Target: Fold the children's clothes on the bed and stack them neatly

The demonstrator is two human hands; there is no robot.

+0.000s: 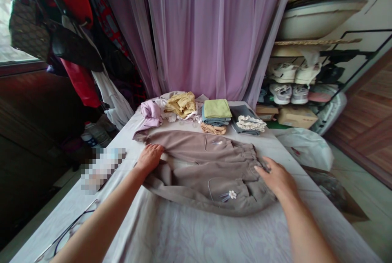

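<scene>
A pair of brown trousers (196, 175) lies spread on the cloth-covered table, waistband to the right and legs to the left. Each pocket area carries small decoration; the nearer one has a white flower (232, 194). My left hand (150, 157) is closed on the fabric by the lower legs, where the nearer leg is bunched. At the waistband, my right hand (279, 179) rests with thumb and forefinger apart, touching the edge; its other fingers are partly hidden.
Behind the trousers lie a yellow garment (181, 104), a lilac bundle (151, 112), a green folded cloth (217, 108) on a stack, and a cream ruffled piece (251, 123). Glasses (69, 230) and a blurred-out phone-like object (103, 170) lie left. A shoe rack (330, 52) stands right.
</scene>
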